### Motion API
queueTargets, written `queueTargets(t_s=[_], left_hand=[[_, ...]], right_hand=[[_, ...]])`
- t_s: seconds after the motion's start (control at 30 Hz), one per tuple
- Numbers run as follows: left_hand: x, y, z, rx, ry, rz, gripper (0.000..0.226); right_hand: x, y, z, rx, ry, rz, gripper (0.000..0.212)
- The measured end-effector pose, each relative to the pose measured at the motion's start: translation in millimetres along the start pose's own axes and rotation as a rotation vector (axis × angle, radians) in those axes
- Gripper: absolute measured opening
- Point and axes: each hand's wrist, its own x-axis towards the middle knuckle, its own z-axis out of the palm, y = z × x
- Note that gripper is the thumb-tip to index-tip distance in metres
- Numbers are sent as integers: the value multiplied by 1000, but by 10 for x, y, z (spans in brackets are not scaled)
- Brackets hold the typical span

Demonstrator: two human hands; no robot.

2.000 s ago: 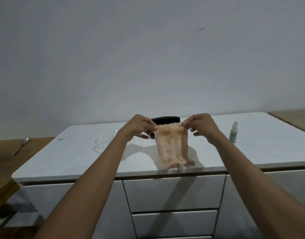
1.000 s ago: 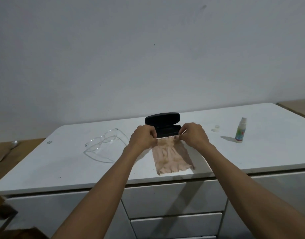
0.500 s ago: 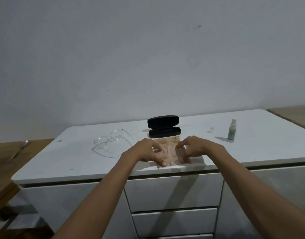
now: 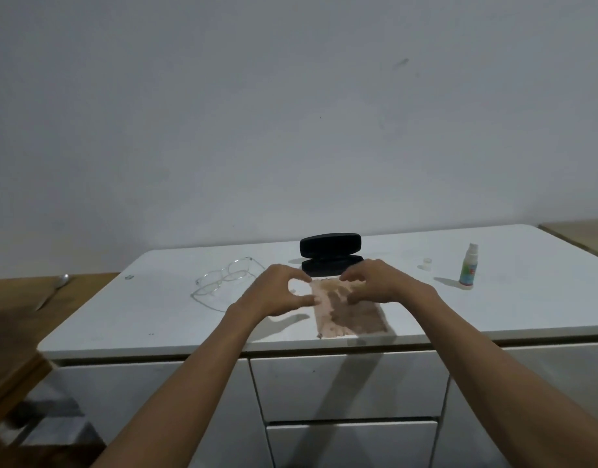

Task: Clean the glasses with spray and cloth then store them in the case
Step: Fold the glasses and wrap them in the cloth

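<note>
Lying flat near the front edge of the white counter (image 4: 493, 309), the peach-coloured soft cleaning cloth (image 4: 350, 315) is spread out with its near end close to the rim. Both hands hover at its far end. The left hand (image 4: 277, 293) has its fingers loosely curved, thumb and forefinger arched apart, the thumb tip touching or nearly touching the cloth's left edge; it grasps nothing. The right hand (image 4: 375, 282) hangs over the cloth's far right part with its fingers relaxed and bent downward, also holding nothing; whether the fingertips touch the fabric I cannot tell.

Just beyond the cloth stands the black hard-shell glasses case (image 4: 330, 253), its lid raised upright. To the left of the case and the left hand lie the clear-framed glasses (image 4: 223, 282), resting on the counter with the temples unfolded. Well to the right stands a small white spray bottle with a green label (image 4: 468, 265), upright, and a small white cap (image 4: 426, 264) sits just left of it. White drawer fronts (image 4: 348, 383) run beneath the counter. On a brown wooden surface (image 4: 14, 315) at far left lies a metal spoon (image 4: 53, 292).
</note>
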Motion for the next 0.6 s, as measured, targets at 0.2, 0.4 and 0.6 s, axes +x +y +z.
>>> queueTargets(t_s=[0.2,0.4,0.6], left_hand=[[-318,-523,-310,50,262,-50,27],[-582,-1134,-436,264,405,-98,54],[-623,-1458,-385,379,462,-61,36]], right_hand=[[433,-456,455,129,154,-164,31],[793,-698,814,202,216,-232,31],[1069,-752,913,127,247,-239,49]])
